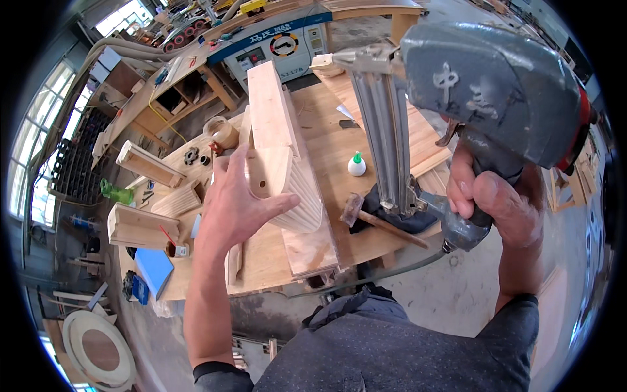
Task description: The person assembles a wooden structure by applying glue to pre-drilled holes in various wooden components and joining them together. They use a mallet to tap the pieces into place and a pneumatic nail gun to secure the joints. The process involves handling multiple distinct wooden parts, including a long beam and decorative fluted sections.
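My left hand [236, 208] is spread over the rounded near end of a fluted wooden piece [277, 168], thumb across its ribbed side and fingers on the far left side, gripping it. A dark hole shows in the top of that piece. Behind it, a plain wooden block [266, 104] points away from me. Both rest along a long board [310, 251] on the workbench. Raised at the right, a grey air nail gun [483, 91] is gripped by its handle in my right hand [503, 202]. Its long magazine [382, 130] hangs down, apart from the wood.
A hammer [379, 223] lies near the workbench [261, 282] edge, beside a small glue bottle [356, 164]. At the left are fluted offcuts [177, 199], a tape roll [222, 132], a cup with a brush [176, 249] and a blue folder [154, 271]. An air hose [392, 273] trails from the gun.
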`<action>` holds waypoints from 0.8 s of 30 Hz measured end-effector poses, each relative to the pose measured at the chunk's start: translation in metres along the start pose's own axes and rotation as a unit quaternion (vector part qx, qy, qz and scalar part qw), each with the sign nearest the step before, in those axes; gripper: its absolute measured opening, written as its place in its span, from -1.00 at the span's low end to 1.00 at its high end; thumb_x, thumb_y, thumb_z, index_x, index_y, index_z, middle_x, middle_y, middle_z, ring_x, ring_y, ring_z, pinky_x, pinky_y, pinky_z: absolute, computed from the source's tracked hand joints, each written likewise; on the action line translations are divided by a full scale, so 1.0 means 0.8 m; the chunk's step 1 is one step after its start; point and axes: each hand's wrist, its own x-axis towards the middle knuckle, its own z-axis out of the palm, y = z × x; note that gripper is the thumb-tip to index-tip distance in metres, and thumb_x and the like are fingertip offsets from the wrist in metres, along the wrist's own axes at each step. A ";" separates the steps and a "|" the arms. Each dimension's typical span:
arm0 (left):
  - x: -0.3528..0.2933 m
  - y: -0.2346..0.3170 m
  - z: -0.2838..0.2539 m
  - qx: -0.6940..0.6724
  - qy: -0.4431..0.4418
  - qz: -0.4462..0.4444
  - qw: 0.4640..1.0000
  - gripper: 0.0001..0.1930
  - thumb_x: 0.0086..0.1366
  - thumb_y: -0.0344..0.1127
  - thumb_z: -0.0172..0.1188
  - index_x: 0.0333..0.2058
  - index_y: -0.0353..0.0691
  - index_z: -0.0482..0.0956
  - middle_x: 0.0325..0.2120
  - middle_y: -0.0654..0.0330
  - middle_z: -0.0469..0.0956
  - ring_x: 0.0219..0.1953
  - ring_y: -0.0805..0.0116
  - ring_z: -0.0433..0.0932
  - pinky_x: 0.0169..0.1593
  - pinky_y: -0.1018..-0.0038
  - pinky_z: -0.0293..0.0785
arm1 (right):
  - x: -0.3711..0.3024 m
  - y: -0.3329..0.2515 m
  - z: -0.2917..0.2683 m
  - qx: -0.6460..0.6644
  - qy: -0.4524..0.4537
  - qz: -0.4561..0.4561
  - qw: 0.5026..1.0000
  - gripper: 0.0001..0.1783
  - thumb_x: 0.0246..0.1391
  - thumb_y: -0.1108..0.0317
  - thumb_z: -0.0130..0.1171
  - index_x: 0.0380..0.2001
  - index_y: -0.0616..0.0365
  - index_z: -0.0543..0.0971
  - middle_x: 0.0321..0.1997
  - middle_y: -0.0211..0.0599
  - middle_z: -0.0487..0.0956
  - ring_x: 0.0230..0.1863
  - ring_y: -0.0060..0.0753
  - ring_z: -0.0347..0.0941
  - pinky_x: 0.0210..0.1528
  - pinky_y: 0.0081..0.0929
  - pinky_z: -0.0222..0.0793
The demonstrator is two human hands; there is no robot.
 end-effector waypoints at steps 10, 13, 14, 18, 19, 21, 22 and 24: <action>-0.045 -0.057 0.152 -0.328 0.329 -0.007 0.885 0.52 -0.25 -0.16 0.73 0.44 -0.39 -0.36 0.33 -0.16 -0.01 0.38 0.00 0.13 0.47 0.23 0.08 | 0.016 0.013 0.006 -0.051 -0.030 0.087 0.994 -0.85 0.25 0.33 0.22 -0.25 0.19 0.57 -0.49 -0.48 0.52 -0.49 -0.65 0.39 -0.44 -0.56 0.29; -0.021 -0.037 0.172 -0.426 0.370 0.008 0.826 0.51 -0.24 -0.24 0.72 0.43 -0.41 -0.37 0.31 -0.19 0.04 0.37 0.03 0.14 0.48 0.23 0.02 | 0.020 0.017 0.013 -0.088 -0.051 0.093 0.990 -0.84 0.24 0.34 0.20 -0.22 0.21 0.55 -0.48 -0.45 0.51 -0.48 -0.62 0.39 -0.41 -0.53 0.31; -0.013 -0.043 0.178 -0.427 0.389 0.017 0.816 0.42 -0.24 -0.30 0.71 0.40 -0.45 -0.26 0.26 -0.18 0.12 0.32 0.09 0.20 0.43 0.24 0.10 | 0.020 0.022 0.017 -0.102 -0.057 0.070 0.991 -0.81 0.23 0.33 0.18 -0.20 0.23 0.53 -0.49 -0.42 0.48 -0.52 -0.60 0.37 -0.42 -0.52 0.32; 0.008 -0.048 0.184 -0.493 0.406 0.032 0.768 0.16 -0.26 -0.29 0.72 0.20 -0.45 0.04 0.13 -0.11 0.28 0.17 0.18 0.35 0.28 0.28 0.31 | 0.025 0.024 0.027 -0.137 -0.078 0.021 0.987 -0.75 0.23 0.31 0.18 -0.14 0.25 0.51 -0.47 -0.40 0.48 -0.51 -0.59 0.37 -0.39 -0.51 0.33; 0.008 -0.047 0.181 -0.490 0.406 0.038 0.770 0.09 -0.27 -0.29 0.72 0.14 -0.44 0.10 0.09 -0.09 0.31 0.13 0.20 0.39 0.24 0.28 0.36 | 0.026 0.021 0.030 -0.144 -0.089 0.024 0.985 -0.75 0.23 0.31 0.20 -0.13 0.25 0.51 -0.45 -0.39 0.50 -0.48 -0.59 0.38 -0.36 -0.51 0.34; 0.011 -0.053 0.179 -0.470 0.407 0.042 0.782 0.02 -0.28 -0.27 0.73 0.06 -0.41 0.17 0.03 -0.07 0.37 0.06 0.23 0.44 0.16 0.30 0.43 | 0.030 0.015 0.035 -0.156 -0.116 0.036 0.980 -0.72 0.22 0.31 0.23 -0.09 0.24 0.52 -0.41 -0.39 0.52 -0.43 -0.59 0.41 -0.31 -0.51 0.36; 0.012 -0.060 0.180 -0.453 0.408 0.041 0.791 0.00 -0.29 -0.26 0.73 0.04 -0.40 0.18 0.00 -0.06 0.39 0.03 0.24 0.45 0.14 0.30 0.45 | 0.032 0.011 0.037 -0.160 -0.133 0.046 0.977 -0.71 0.22 0.31 0.24 -0.08 0.24 0.52 -0.40 -0.39 0.54 -0.40 -0.59 0.42 -0.29 -0.51 0.37; 0.013 -0.064 0.179 -0.439 0.406 0.038 0.801 -0.01 -0.31 -0.24 0.73 0.01 -0.39 0.20 -0.04 -0.05 0.42 -0.01 0.24 0.48 0.10 0.31 0.47 | 0.041 0.000 0.041 -0.169 -0.170 0.069 0.968 -0.69 0.21 0.31 0.27 -0.05 0.23 0.53 -0.36 -0.39 0.56 -0.35 -0.59 0.45 -0.24 -0.51 0.39</action>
